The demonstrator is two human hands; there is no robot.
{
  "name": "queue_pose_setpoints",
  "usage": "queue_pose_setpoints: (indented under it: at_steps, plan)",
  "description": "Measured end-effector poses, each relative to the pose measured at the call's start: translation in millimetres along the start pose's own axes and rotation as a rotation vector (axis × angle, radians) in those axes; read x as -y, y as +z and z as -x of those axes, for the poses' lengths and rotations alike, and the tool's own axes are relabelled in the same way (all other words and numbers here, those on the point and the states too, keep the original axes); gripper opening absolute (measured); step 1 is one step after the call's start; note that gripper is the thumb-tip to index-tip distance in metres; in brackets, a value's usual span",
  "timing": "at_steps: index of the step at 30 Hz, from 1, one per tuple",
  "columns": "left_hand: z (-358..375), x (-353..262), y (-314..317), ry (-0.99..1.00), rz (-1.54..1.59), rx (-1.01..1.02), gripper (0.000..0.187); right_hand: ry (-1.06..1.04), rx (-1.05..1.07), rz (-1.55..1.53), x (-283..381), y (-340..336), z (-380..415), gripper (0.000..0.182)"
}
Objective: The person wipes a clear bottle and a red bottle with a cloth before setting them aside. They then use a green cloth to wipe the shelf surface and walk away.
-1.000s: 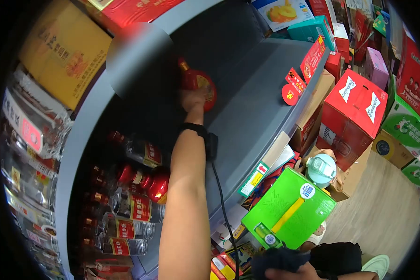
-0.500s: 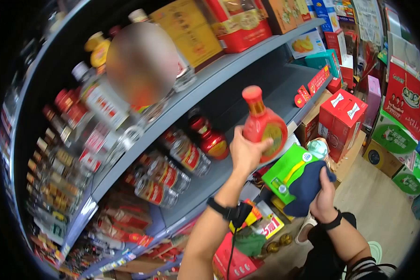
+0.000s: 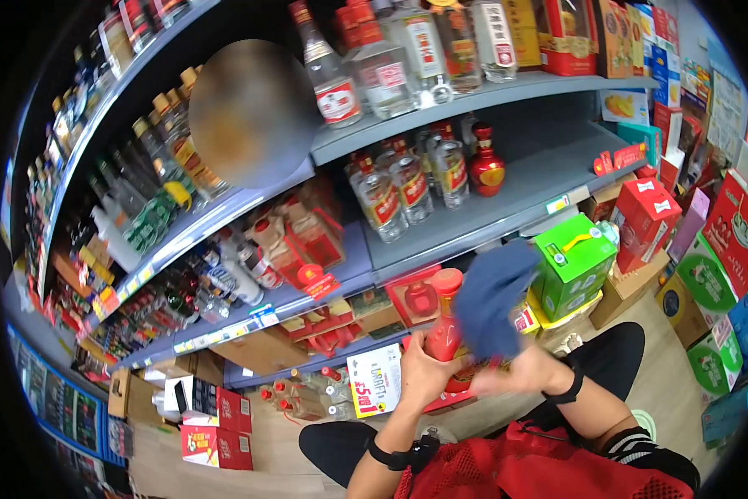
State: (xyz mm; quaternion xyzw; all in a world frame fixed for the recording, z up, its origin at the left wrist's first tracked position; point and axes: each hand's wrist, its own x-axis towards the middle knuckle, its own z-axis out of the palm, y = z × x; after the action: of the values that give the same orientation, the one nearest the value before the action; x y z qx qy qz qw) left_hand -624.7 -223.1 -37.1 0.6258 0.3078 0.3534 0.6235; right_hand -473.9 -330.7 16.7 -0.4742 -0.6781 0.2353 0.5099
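Note:
My left hand [image 3: 425, 371] is wrapped round a red bottle [image 3: 445, 326] with a red cap, held upright in front of my lap. A dark blue cloth [image 3: 497, 301] hangs bunched in my right hand [image 3: 524, 371], which is smeared by motion. The cloth overlaps the bottle's right side, and my right fingers are close to its lower body. Much of that lower body is hidden behind my hands. On the shelf [image 3: 549, 150] ahead stand several clear bottles [image 3: 411, 185] with red and yellow labels, beside a round red bottle [image 3: 486, 162].
The upper shelf carries clear liquor bottles [image 3: 331, 79] and gift boxes [image 3: 567, 37]. To my right stand a green box [image 3: 567, 270] with a yellow handle and a red carton [image 3: 644, 216]. Red and white boxes [image 3: 216, 416] lie on the floor at left, near a white sign [image 3: 374, 381].
The red bottle has come down from in front of the shelf to above my lap. My right hand has brought the cloth across to it. The view has swung left.

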Motion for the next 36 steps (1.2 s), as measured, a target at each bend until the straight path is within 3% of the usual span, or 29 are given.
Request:
queue_pose_setpoints:
  at_steps: [1, 2, 4, 6, 7, 8, 11, 14, 15, 19, 20, 21, 23, 25, 28, 29, 32, 34, 36]
  plan:
    - [1.5, 12.2, -5.3, 0.061, 0.242, 0.0, 0.07, -0.24, 0.091, 0.152, 23.2, 11.6, -19.3, 0.055]
    - [3.1, 27.7, -13.3, 0.056, 0.276, -0.046, 0.066, -0.247, 0.205, 0.301, 27.0, 21.7, -17.8, 0.043]
    - [5.8, 58.5, -29.4, 0.052, 0.343, -0.137, 0.058, -0.124, 0.263, 0.021, 0.6, 34.2, -12.1, 0.028]
    - [22.8, 43.7, -42.5, 0.008, -0.136, -0.281, 0.052, 0.047, -0.215, -0.02, -22.6, 57.2, -8.8, 0.019]
    - [30.8, 30.9, -42.4, -0.022, -0.361, -0.33, 0.05, -0.049, -0.288, 0.1, -27.2, 63.5, -16.8, 0.028]
    - [39.3, 14.4, -32.6, -0.011, -0.344, -0.411, 0.046, 0.053, -0.339, 0.01, -32.8, 76.1, -17.2, 0.053]
    - [52.1, 21.6, -18.3, 0.112, -0.557, -0.517, 0.038, 0.031, -0.288, 0.285, -25.4, 93.1, -30.1, 0.087]
    - [55.9, 25.2, -14.9, 0.11, -0.503, -0.533, 0.042, 0.182, -0.102, 0.166, -32.0, 88.3, -39.5, 0.088]
    - [55.5, 23.4, -16.6, 0.076, -0.489, -0.499, 0.045, 0.281, 0.048, 0.126, -32.5, 81.4, -43.1, 0.092]
    - [51.8, 30.3, -44.8, -0.006, -0.37, -0.357, 0.06, 0.113, 0.252, -0.615, -54.5, 57.6, -46.8, 0.086]
    - [50.7, 27.4, -50.6, -0.014, -0.38, -0.327, 0.063, 0.178, 0.243, -1.05, -55.1, 51.3, -45.4, 0.082]
    - [50.6, 29.9, -53.8, -0.017, -0.331, -0.302, 0.063, 0.163, 0.232, -1.115, -62.1, 47.5, -41.5, 0.078]
    - [49.9, 30.7, -57.6, -0.014, -0.274, -0.264, 0.062, 0.199, 0.12, -1.063, -60.2, 47.7, -39.2, 0.071]
    - [51.2, 25.7, -57.2, -0.012, -0.26, -0.232, 0.062, 0.298, -0.085, -0.826, -35.4, 55.8, -33.5, 0.063]
    - [54.7, 22.6, -54.0, -0.059, -0.151, -0.165, 0.063, 0.157, -0.218, -0.578, -56.4, 70.8, -24.6, 0.051]
    - [55.7, 19.9, -52.5, -0.062, -0.11, -0.163, 0.063, 0.145, -0.405, -0.484, -61.8, 78.2, -21.9, 0.042]
    - [57.0, 15.9, -48.3, -0.054, -0.022, -0.179, 0.061, 0.118, -0.605, -0.035, -65.2, 87.6, -5.6, 0.035]
    - [59.2, 19.6, -43.9, -0.036, -0.007, -0.214, 0.059, 0.159, -0.428, 0.226, -53.5, 89.4, 7.6, 0.031]
    - [60.1, 32.8, -42.6, -0.039, -0.094, -0.277, 0.059, -0.124, -0.316, 0.56, -37.2, 96.1, 3.0, 0.053]
